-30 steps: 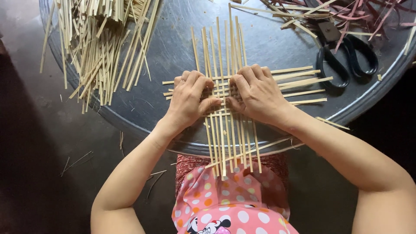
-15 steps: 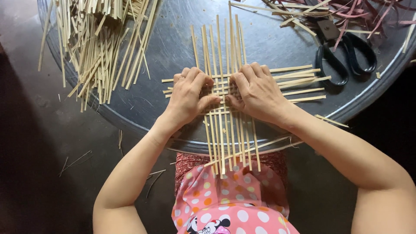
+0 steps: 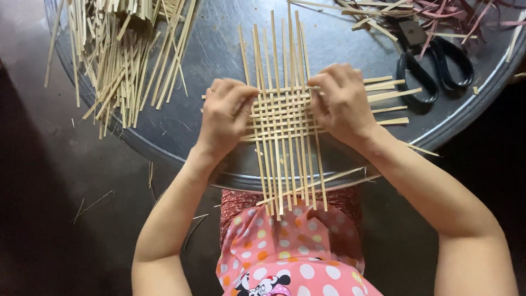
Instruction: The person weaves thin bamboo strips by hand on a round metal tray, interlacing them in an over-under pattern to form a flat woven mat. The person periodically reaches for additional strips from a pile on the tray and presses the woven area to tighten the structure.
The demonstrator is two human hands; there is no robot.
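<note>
Woven strip mat, centre of round metal tray: likely light, springy, loose-edged; best held at woven middle. Left hand, right hand pressed flat on its sides, fingers curled over strips.

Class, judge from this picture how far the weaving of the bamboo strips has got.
Done: a small woven patch of crossed strips at the centre. In hand: the left hand and right hand press its two sides on the metal tray. Left: long strip ends stick out unwoven, and a loose strip pile lies nearby.
</note>
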